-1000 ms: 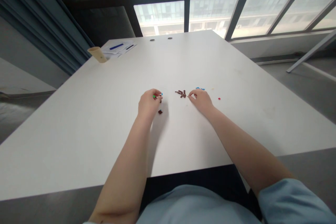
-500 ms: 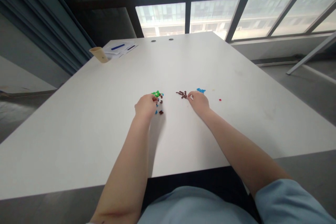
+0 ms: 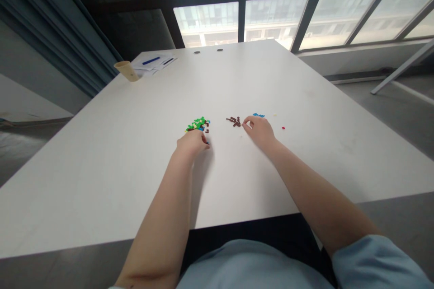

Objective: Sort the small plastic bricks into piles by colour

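Observation:
My left hand (image 3: pixel 192 142) is low over the table, fingers curled together at a spot where small blue and dark brown pieces lay; a dark bit shows at the fingertips, too small to name. Just beyond it lies a mixed heap of small plastic bricks, mostly green bricks (image 3: pixel 198 123), with some brown and blue ones at its right edge. My right hand (image 3: pixel 260 131) rests beside a little pile of brown bricks (image 3: pixel 233 121), thumb and forefinger closed at its right side; what they hold, if anything, is hidden. Behind that hand sit blue bricks (image 3: pixel 258 115), partly covered.
A red piece (image 3: pixel 283 128) and a pale yellow piece (image 3: pixel 275 114) lie to the right on the white table (image 3: pixel 237 171). Toward the far left stand a beige cup (image 3: pixel 126 71) and papers (image 3: pixel 149 67) with a blue pen (image 3: pixel 151 60).
My left hand has moved nearer to me, uncovering more of the green heap and covering the loose blue and brown pieces. My right hand has barely shifted beside the brown pile.

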The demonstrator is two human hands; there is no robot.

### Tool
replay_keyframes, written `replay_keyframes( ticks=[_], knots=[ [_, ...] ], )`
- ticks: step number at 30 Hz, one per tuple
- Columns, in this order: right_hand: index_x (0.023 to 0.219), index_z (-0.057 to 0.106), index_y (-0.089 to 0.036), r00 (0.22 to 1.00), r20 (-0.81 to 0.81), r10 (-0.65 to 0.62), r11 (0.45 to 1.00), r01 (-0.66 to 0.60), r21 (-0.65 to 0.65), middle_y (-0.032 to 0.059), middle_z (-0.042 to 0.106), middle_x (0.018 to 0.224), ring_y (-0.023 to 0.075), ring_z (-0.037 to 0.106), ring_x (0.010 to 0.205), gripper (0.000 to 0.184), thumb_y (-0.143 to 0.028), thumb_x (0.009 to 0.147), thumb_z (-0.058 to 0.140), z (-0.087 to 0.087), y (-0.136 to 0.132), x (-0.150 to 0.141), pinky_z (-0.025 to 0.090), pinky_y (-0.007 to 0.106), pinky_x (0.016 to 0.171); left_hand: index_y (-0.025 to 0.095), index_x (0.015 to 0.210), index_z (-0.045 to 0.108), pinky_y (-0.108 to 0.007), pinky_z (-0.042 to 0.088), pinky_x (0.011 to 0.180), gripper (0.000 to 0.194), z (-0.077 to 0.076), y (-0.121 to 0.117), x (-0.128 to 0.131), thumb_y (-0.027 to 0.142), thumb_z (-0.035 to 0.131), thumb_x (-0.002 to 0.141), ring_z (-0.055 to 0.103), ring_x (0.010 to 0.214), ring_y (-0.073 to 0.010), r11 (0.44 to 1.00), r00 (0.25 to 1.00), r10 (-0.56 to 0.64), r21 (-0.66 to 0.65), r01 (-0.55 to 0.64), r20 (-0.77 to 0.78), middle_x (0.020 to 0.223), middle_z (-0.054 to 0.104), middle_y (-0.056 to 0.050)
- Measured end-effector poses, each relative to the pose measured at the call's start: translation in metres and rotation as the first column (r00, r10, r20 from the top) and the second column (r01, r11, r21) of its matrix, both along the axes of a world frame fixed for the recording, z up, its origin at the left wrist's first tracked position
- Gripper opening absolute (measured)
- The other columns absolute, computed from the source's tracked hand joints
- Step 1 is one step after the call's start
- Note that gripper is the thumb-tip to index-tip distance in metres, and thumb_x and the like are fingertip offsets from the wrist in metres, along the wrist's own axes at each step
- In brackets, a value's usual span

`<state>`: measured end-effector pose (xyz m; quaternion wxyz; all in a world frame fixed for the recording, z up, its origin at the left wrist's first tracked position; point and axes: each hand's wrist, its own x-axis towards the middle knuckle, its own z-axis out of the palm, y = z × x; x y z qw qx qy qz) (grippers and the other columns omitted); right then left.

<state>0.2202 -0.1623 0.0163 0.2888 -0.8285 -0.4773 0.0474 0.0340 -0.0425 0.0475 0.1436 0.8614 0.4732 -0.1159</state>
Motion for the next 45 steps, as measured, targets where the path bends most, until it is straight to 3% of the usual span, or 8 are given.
replay_keyframes(
  ticks=[13, 25, 28, 31, 34, 38, 41, 45],
  knots=[
    [0.079, 0.066, -0.021, 0.997, -0.017, 0.081, 0.995, -0.080, 0.052, 0.0005, 0.057, 0.065, 0.0129, 0.048, 0.059, 0.020, -0.028, 0.077, 0.048, -0.006, 0.000, 0.001, 0.031, 0.024, 0.056, 0.020, 0.079, 0.064, -0.030, 0.045, 0.072, 0.015, -0.013, 0.005, 0.002, 0.018, 0.053, 0.069, 0.061, 0.085, -0.0240, 0.993, 0.999, -0.009, 0.120, 0.004, 0.043, 0.092, 0.068, -0.010],
    [0.078, 0.066, -0.019, 0.992, -0.047, 0.115, 0.992, -0.113, 0.056, -0.0002, 0.054, 0.062, 0.0119, 0.044, 0.056, 0.020, -0.027, 0.077, 0.047, -0.002, -0.002, 0.000, 0.028, 0.024, 0.056, 0.017, 0.085, 0.062, -0.034, 0.046, 0.073, 0.022, -0.008, -0.006, 0.007, 0.013, 0.048, 0.069, 0.061, 0.090, -0.0283, 0.992, 0.999, -0.043, 0.118, 0.041, 0.017, 0.097, 0.066, -0.013],
    [0.077, 0.065, -0.019, 0.991, -0.041, 0.126, 0.990, -0.123, 0.065, -0.0007, 0.052, 0.060, 0.0112, 0.042, 0.055, 0.019, -0.027, 0.076, 0.048, -0.002, -0.002, 0.000, 0.026, 0.024, 0.056, 0.015, 0.082, 0.062, -0.034, 0.045, 0.074, 0.021, -0.008, -0.005, 0.008, 0.011, 0.044, 0.072, 0.061, 0.089, -0.0273, 0.990, 0.997, -0.045, 0.140, 0.036, 0.065, 0.093, 0.066, -0.015],
    [0.076, 0.065, -0.019, 0.990, -0.043, 0.136, 0.988, -0.132, 0.080, -0.0010, 0.051, 0.058, 0.0113, 0.042, 0.055, 0.019, -0.027, 0.076, 0.048, -0.002, -0.003, 0.000, 0.026, 0.023, 0.055, 0.014, 0.085, 0.061, -0.033, 0.045, 0.075, 0.020, -0.006, -0.004, 0.008, 0.013, 0.043, 0.075, 0.060, 0.086, -0.0247, 0.985, 0.972, -0.042, 0.172, 0.002, 0.231, 0.091, 0.065, -0.014],
    [0.076, 0.065, -0.019, 0.990, -0.047, 0.131, 0.989, -0.127, 0.080, -0.0008, 0.050, 0.058, 0.0118, 0.043, 0.055, 0.020, -0.028, 0.077, 0.048, -0.002, -0.004, 0.000, 0.027, 0.024, 0.055, 0.016, 0.088, 0.059, -0.032, 0.046, 0.074, 0.018, -0.002, -0.007, 0.011, 0.018, 0.046, 0.076, 0.059, 0.080, -0.0198, 0.990, 0.857, -0.071, 0.138, 0.000, 0.511, 0.091, 0.065, -0.009],
    [0.077, 0.066, -0.019, 0.992, -0.052, 0.116, 0.991, -0.112, 0.072, 0.0001, 0.052, 0.060, 0.0128, 0.045, 0.057, 0.019, -0.028, 0.075, 0.050, -0.003, -0.003, 0.001, 0.029, 0.024, 0.056, 0.018, 0.088, 0.061, -0.027, 0.047, 0.069, 0.017, 0.004, -0.019, 0.019, 0.024, 0.049, 0.078, 0.058, 0.079, -0.0155, 0.993, 0.534, -0.098, 0.045, 0.113, 0.840, 0.091, 0.064, -0.005],
    [0.078, 0.067, -0.020, 0.991, -0.047, 0.128, 0.989, -0.124, 0.078, 0.0003, 0.054, 0.063, 0.0128, 0.045, 0.058, 0.018, -0.028, 0.075, 0.051, -0.003, -0.003, 0.001, 0.030, 0.024, 0.057, 0.018, 0.088, 0.063, -0.025, 0.047, 0.070, 0.017, 0.008, -0.031, 0.024, 0.027, 0.054, 0.077, 0.059, 0.081, -0.0146, 0.973, 0.293, -0.017, -0.052, 0.227, 0.956, 0.091, 0.064, -0.006],
    [0.077, 0.066, -0.019, 0.990, -0.049, 0.132, 0.989, -0.128, 0.077, 0.0000, 0.054, 0.063, 0.0127, 0.045, 0.059, 0.018, -0.028, 0.075, 0.051, -0.001, -0.004, 0.000, 0.031, 0.024, 0.058, 0.018, 0.093, 0.063, -0.025, 0.048, 0.071, 0.021, 0.011, -0.045, 0.029, 0.026, 0.062, 0.073, 0.060, 0.082, -0.0137, 0.934, 0.122, 0.124, -0.157, 0.320, 0.985, 0.088, 0.065, -0.005]
  ],
)
